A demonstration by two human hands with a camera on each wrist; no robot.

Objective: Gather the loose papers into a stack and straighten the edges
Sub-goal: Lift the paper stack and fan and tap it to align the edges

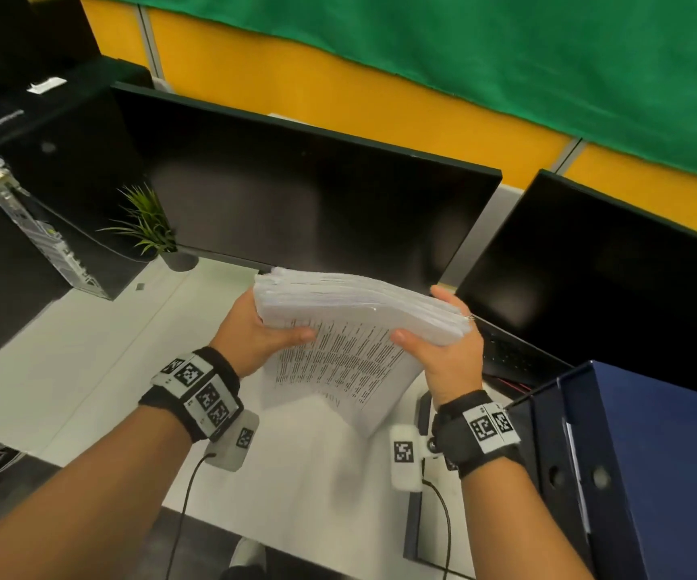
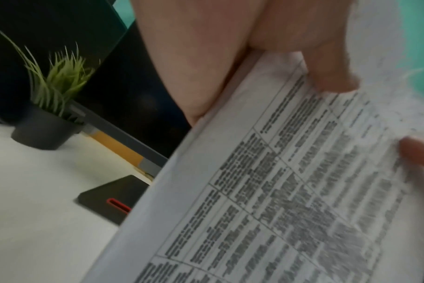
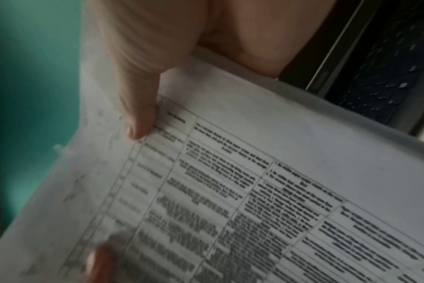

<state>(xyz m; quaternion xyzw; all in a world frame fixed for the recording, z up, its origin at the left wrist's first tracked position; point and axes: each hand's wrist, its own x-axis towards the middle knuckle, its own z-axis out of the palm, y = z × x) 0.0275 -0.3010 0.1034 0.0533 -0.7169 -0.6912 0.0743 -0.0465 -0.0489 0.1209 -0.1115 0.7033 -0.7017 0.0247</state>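
A thick stack of printed papers (image 1: pixel 351 328) stands nearly on edge above the white desk (image 1: pixel 87 362), its printed face toward me. My left hand (image 1: pixel 267 328) grips its left side, thumb on the front sheet and fingers behind. My right hand (image 1: pixel 439 349) grips the right side the same way. In the left wrist view the stack of papers (image 2: pixel 278 191) fills the frame under my thumb (image 2: pixel 327 76). The right wrist view shows the printed table on the papers (image 3: pixel 254 191) with my thumb (image 3: pixel 138 114) pressed on them. The stack's upper edges look slightly uneven.
Two dark monitors (image 1: pixel 317 194) (image 1: pixel 614 286) stand behind the stack. A small potted plant (image 1: pixel 150 228) sits at the left, a black keyboard (image 1: pixel 510 353) at the right. A blue binder (image 1: pixel 631 475) stands by my right wrist. A black computer case (image 1: pixel 45 182) is at far left.
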